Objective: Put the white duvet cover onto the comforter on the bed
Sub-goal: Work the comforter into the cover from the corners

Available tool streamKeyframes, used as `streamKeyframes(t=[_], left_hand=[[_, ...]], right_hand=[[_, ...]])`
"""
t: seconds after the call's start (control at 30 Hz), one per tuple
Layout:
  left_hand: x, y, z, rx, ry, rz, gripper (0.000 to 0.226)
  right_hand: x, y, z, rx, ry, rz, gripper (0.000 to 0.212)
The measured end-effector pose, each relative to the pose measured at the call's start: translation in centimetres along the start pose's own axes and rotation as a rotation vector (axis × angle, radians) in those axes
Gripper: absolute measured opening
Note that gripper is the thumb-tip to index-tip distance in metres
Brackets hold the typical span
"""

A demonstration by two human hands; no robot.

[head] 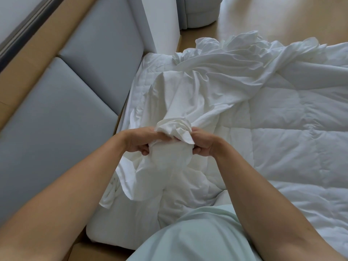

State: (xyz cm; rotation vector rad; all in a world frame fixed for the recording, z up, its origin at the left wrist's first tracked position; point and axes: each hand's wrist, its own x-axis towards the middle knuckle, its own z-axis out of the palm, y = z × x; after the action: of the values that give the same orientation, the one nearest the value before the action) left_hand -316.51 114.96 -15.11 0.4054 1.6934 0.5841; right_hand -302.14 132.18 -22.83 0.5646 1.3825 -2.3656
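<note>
White quilted mattress (116, 228) is seen nearest, butted against the grey padded headboard (56, 110), which is framed in light brown wood. Just right of the headboard's near end, a pale green shirt (197, 238) is visible at the bottom edge. Further along the headboard, the left hand (139, 142) and the right hand (203, 144) are held close together above the bed. Both sets of fingers are curled tight on one bunched wad of the smooth white duvet cover (207, 85), which is squeezed between them. From that wad the cover is draped down toward the mattress and is stretched away in wrinkled folds, alongside the headboard and out to a crumpled heap at its far end. Right of the headboard, beyond the cover, the puffy white stitched comforter (291, 147) is spread flat, partly overlain by the cover. Past the headboard's far end, a white upright panel (160, 21), a pale grey upholstered seat (199, 12) and glossy light wooden floor (282, 21) are seen.
</note>
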Motion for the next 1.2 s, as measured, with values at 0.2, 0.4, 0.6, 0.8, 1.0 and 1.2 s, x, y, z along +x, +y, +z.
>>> streamKeyframes(t=[0.2, 0.4, 0.6, 0.8, 1.0, 1.2], left_hand=[[-0.3, 0.2, -0.5, -0.035, -0.177, 0.002, 0.023], [0.5, 0.8, -0.2, -0.23, -0.03, 0.213, 0.021], [0.7, 1.2, -0.3, -0.027, 0.041, 0.235, 0.029], [0.3, 0.8, -0.7, 0.194, -0.151, 0.084, 0.022], [0.2, 0.1, -0.6, -0.145, -0.148, 0.219, 0.03], [1.0, 1.1, 0.7, -0.204, -0.008, 0.321, 0.022]], right_hand=[[0.4, 0.0, 0.3, 0.006, 0.024, 0.0, 0.01], [-0.2, -1.4, 0.6, -0.164, -0.215, 0.07, 0.036], [0.2, -0.8, 0.2, -0.017, -0.062, 0.033, 0.033], [0.6, -0.3, 0.1, 0.01, 0.011, 0.002, 0.026], [0.4, -0.8, -0.3, -0.013, 0.035, -0.003, 0.017], [-0.3, -1.1, -0.4, -0.129, -0.148, 0.068, 0.035]])
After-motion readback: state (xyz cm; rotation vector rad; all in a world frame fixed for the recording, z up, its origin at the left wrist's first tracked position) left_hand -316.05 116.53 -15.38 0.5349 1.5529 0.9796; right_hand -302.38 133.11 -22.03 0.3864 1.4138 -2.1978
